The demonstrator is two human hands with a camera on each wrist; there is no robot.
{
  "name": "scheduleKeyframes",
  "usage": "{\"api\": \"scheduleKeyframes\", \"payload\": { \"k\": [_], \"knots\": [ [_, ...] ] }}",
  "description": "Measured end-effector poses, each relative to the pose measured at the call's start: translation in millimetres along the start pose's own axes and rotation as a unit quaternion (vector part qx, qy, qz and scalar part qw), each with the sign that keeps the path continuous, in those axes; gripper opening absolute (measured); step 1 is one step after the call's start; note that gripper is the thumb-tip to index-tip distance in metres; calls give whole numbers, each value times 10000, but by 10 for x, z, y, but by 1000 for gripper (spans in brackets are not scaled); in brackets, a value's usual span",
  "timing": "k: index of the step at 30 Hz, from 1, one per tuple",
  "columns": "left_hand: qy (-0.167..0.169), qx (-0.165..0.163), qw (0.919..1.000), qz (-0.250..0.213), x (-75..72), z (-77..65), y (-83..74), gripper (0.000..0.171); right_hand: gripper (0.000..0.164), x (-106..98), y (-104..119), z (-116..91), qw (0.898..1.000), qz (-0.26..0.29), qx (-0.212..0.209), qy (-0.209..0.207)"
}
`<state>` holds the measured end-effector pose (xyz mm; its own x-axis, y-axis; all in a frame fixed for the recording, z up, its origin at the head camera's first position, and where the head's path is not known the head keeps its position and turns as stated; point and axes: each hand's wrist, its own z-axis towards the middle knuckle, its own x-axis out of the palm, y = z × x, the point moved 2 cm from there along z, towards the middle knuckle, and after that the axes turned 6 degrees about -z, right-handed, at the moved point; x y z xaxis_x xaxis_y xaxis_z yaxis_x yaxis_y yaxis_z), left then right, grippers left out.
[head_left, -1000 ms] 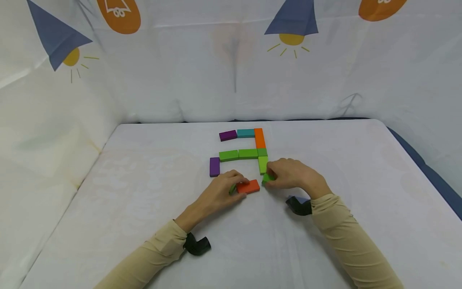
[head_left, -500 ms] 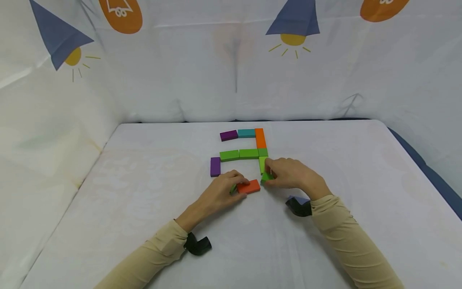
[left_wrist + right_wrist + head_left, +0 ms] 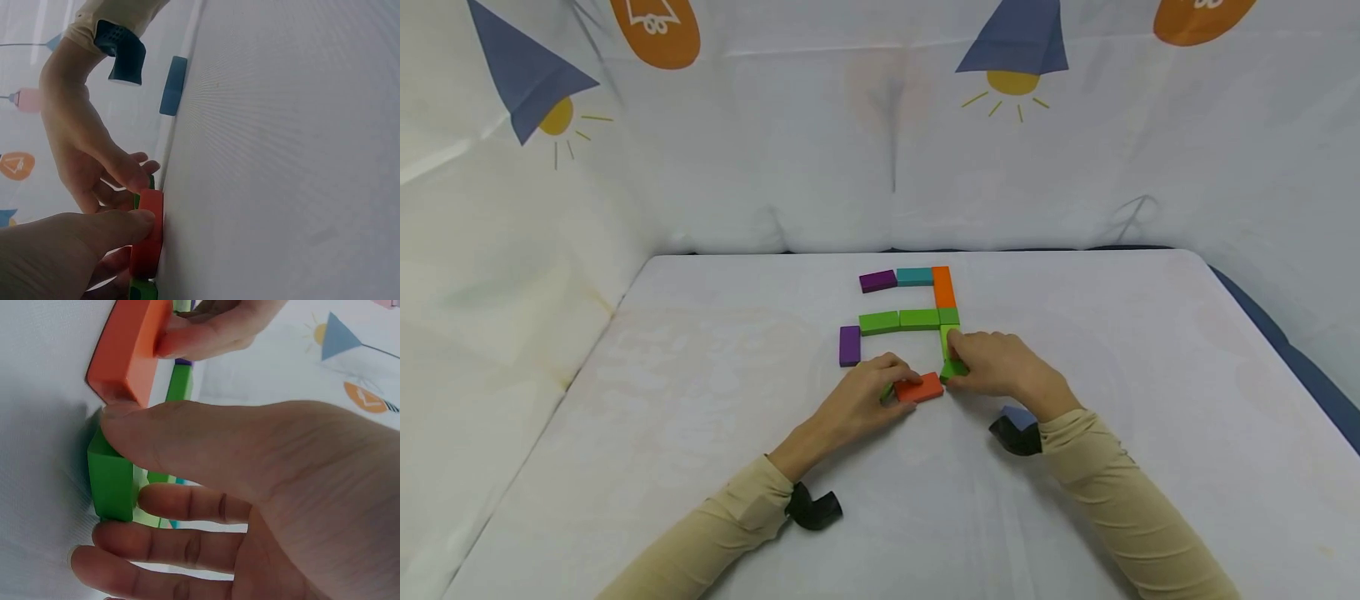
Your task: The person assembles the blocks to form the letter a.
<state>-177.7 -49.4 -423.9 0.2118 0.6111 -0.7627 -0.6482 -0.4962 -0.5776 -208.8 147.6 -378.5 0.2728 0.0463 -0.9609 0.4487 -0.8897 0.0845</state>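
Note:
In the head view my left hand (image 3: 857,400) pinches a red-orange block (image 3: 922,388) lying on the table, thumb on its near side and fingers on its far side. A green block (image 3: 887,392) shows partly behind that hand, at the red block's left end. My right hand (image 3: 1011,367) holds another green block (image 3: 953,372) between thumb and fingers, at the near end of a lime block (image 3: 947,340). In the right wrist view the thumb (image 3: 147,428) lies over the end of the green block (image 3: 111,481), its tip close to the red block's corner (image 3: 119,369).
Beyond the hands, an orange block (image 3: 943,287), a teal block (image 3: 914,277), several green blocks (image 3: 919,319) and two purple blocks (image 3: 850,346) form connected lines. A blue block (image 3: 1019,417) lies near the right wrist's black camera (image 3: 1015,437). White curtains stand behind the table (image 3: 700,375).
My right hand has slid its green block slightly left, more in line with the lime block. The left hand keeps its place on the red block. The head view has shifted a little.

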Motion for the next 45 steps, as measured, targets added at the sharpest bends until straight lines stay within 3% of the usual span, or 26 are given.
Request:
{"api": "scheduleKeyframes", "payload": {
  "k": [23,38,45],
  "knots": [
    [75,47,9999,130,10,11,5,28,41,27,37,-21,9998,-6,196,-26],
    [159,148,9998,-48,-9,0,36,27,46,35,45,-4,9996,89,252,37],
    [129,150,9997,118,-169,13,64,36,51,-7,-74,-9,9969,720,186,244]
  ]
}}
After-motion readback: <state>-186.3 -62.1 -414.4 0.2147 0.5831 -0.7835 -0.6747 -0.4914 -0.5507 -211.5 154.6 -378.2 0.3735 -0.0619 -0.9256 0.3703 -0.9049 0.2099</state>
